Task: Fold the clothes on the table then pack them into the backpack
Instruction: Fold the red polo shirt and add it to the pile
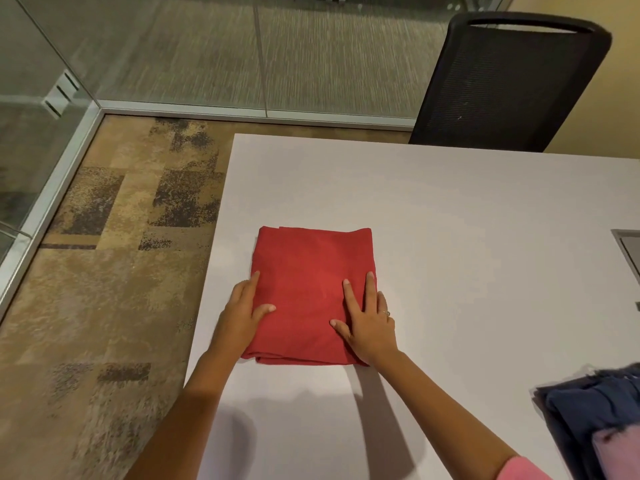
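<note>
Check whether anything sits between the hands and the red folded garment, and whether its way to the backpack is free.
Nothing lies between them: the left hand and right hand already rest flat on the red folded garment. The backpack cannot be clearly identified in this view, so that path cannot be judged.

Under my palms the folded red cloth (313, 289) feels like soft, matt knit, faintly textured. The white tabletop (450, 237) is smooth and matt. The chair (509, 81) back is black mesh; the floor carpet (104, 271) looks rough.

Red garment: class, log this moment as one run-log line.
red garment: folded, flat on table | left hand: at its left edge | right hand: pressing on top | backpack: unseen
</note>
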### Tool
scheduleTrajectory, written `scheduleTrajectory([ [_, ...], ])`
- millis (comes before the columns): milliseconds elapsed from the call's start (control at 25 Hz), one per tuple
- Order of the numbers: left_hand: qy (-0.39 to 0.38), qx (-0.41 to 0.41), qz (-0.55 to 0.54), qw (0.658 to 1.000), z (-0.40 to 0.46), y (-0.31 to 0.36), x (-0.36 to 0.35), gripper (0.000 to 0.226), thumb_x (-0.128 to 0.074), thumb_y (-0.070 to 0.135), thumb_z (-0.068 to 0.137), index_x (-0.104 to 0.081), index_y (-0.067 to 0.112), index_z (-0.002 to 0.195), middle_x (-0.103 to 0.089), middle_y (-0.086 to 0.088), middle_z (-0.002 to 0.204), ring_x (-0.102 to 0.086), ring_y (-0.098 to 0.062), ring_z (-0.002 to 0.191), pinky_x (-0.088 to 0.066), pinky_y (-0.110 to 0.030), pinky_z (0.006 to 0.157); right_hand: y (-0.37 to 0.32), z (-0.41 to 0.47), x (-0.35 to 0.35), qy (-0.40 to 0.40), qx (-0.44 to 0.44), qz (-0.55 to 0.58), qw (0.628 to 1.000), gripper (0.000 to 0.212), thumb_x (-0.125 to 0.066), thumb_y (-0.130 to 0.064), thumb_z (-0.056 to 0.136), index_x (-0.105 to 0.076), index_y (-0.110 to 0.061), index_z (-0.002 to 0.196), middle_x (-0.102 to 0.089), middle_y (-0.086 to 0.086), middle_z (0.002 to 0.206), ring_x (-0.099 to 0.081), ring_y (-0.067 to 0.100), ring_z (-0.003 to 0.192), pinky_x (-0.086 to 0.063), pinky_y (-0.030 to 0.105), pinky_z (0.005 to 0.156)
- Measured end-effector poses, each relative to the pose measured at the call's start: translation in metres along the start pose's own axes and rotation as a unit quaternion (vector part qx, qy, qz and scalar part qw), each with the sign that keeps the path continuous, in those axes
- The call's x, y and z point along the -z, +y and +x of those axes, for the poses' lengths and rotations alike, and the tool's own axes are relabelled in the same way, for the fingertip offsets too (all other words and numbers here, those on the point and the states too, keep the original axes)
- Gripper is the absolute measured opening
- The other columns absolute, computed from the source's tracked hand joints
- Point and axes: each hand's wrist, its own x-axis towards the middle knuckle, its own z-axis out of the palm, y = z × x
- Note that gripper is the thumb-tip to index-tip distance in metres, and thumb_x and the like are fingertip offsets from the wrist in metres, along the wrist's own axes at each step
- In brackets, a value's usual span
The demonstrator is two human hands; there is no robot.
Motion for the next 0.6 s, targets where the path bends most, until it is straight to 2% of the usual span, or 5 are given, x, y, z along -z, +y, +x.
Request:
scheduleTrajectory([
  [120, 0.12, 0.011, 0.14, 0.983, -0.006, 0.003, -0.002, 0.07, -0.056, 0.045, 0.09, -0.032, 0.014, 0.147, -0.035, -0.016, 0.144, -0.049, -0.038, 0.117, -0.053, -0.052, 0.08, 0.003, 0.009, 0.019, -0.012, 0.012, -0.006, 1.0, 0.074, -0.048, -0.042, 0.092, -0.005, -0.033, 0.152, 0.018, 0.01, 0.159, 0.004, 0.04, 0.145, -0.022, 0.057, 0.11],
  [200, 0.178, -0.041, 0.19, 0.965, -0.004, 0.012, -0.009, 0.064, -0.058, 0.04, 0.09, -0.039, 0.009, 0.143, -0.036, -0.02, 0.146, -0.045, -0.041, 0.123, -0.05, -0.057, 0.087, -0.005, 0.017, 0.029, 0.052, 0.024, 0.013, 0.998, 0.063, -0.047, -0.031, 0.093, -0.023, -0.023, 0.15, 0.004, 0.009, 0.161, 0.003, 0.036, 0.146, -0.019, 0.058, 0.112],
  [320, 0.129, -0.141, 0.25, 0.949, 0.004, 0.031, -0.032, 0.061, -0.047, 0.043, 0.096, -0.036, 0.011, 0.146, -0.031, -0.016, 0.153, -0.034, -0.038, 0.138, -0.04, -0.053, 0.101, -0.022, 0.035, 0.028, 0.097, 0.038, 0.033, 0.994, 0.061, -0.023, -0.052, 0.096, -0.027, -0.022, 0.149, -0.008, 0.008, 0.161, -0.001, 0.032, 0.147, -0.018, 0.054, 0.112],
  [440, 0.073, -0.123, 0.279, 0.95, 0.013, 0.029, -0.054, 0.066, -0.027, 0.055, 0.096, -0.028, 0.018, 0.15, -0.024, -0.011, 0.157, -0.024, -0.035, 0.144, -0.03, -0.056, 0.11, -0.029, 0.049, 0.015, 0.054, 0.03, 0.002, 0.998, 0.084, 0.01, -0.068, 0.081, -0.016, -0.031, 0.152, -0.004, 0.004, 0.161, 0.006, 0.034, 0.147, -0.008, 0.057, 0.114],
  [600, 0.078, -0.111, 0.299, 0.945, 0.016, 0.018, -0.064, 0.069, -0.025, 0.061, 0.095, -0.022, 0.023, 0.152, -0.017, -0.007, 0.16, -0.016, -0.032, 0.146, -0.018, -0.057, 0.113, -0.023, 0.055, 0.0, 0.066, 0.022, -0.069, 0.995, 0.069, -0.003, -0.063, 0.094, -0.036, -0.031, 0.146, -0.033, 0.008, 0.153, -0.024, 0.043, 0.141, -0.029, 0.066, 0.102],
])
